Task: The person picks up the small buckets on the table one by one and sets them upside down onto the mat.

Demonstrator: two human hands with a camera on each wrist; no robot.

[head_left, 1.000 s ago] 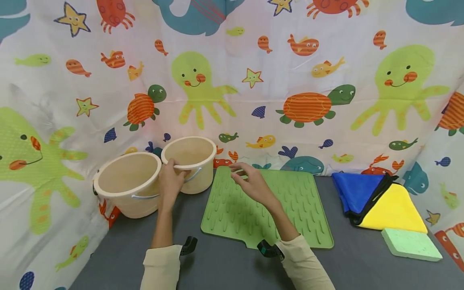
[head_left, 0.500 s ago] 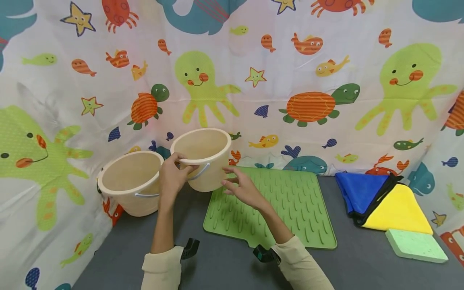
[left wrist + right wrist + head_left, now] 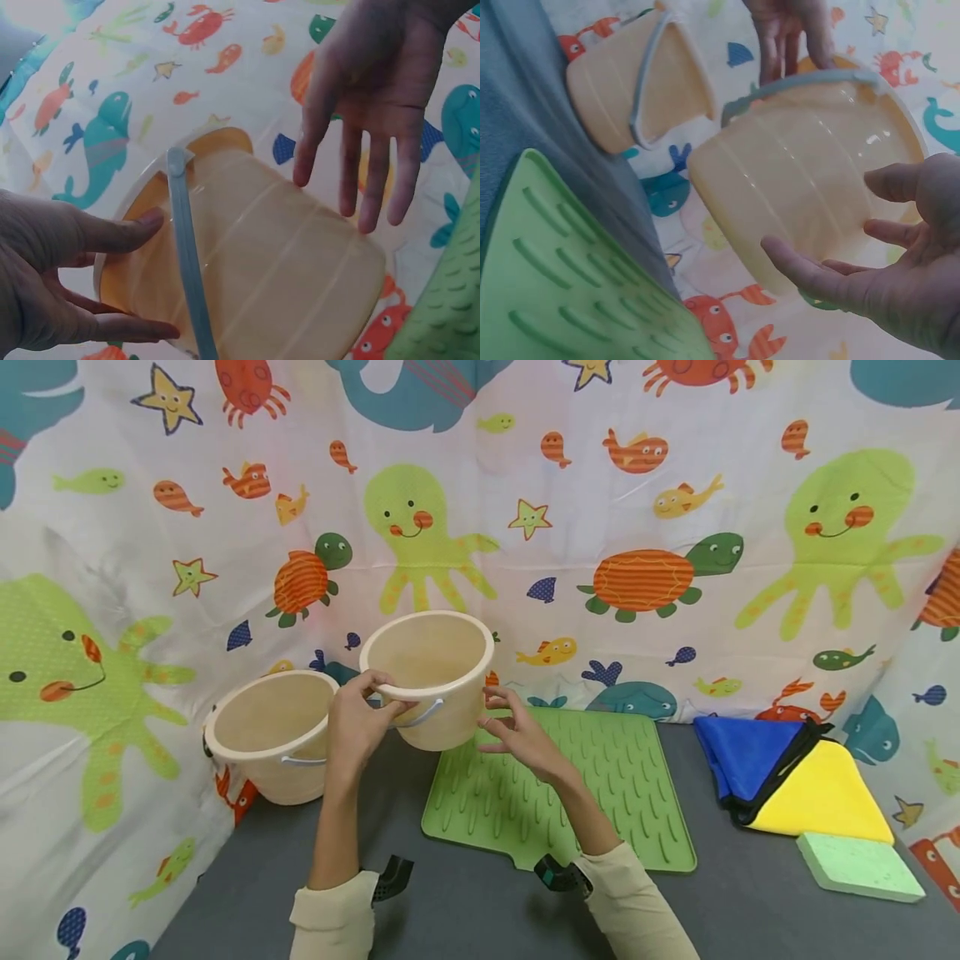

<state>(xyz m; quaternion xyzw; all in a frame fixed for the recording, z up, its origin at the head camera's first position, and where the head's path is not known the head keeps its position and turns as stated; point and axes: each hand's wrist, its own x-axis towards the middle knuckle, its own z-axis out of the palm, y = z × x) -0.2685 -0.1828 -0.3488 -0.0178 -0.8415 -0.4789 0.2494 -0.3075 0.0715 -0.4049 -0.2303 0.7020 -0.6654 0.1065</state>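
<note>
folded blu/yel cloth (image 3: 791, 787), lt grn sponge (image 3: 861, 867) nr it

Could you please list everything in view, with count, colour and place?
Held bucket: one, cream, raised in the left hand
Other bucket: one, cream, at the table's left
Bucket handles: two, pale blue, one on each bucket
Mat: one, green, mid-table, ridged
Folded cloth: one or two (cannot tell), blue and yellow with black edging, right side
Block: one, pale green, in front of the cloth
Table: one, grey, underneath
Printed fabric: white with colourful sea animals, behind and at both sides
Wrist devices: two, black, one per wrist
Sleeves: two, cream, on the forearms
Left hand: one, bare, gripping the held bucket's rim
Right hand: one, bare, beside that bucket
</note>
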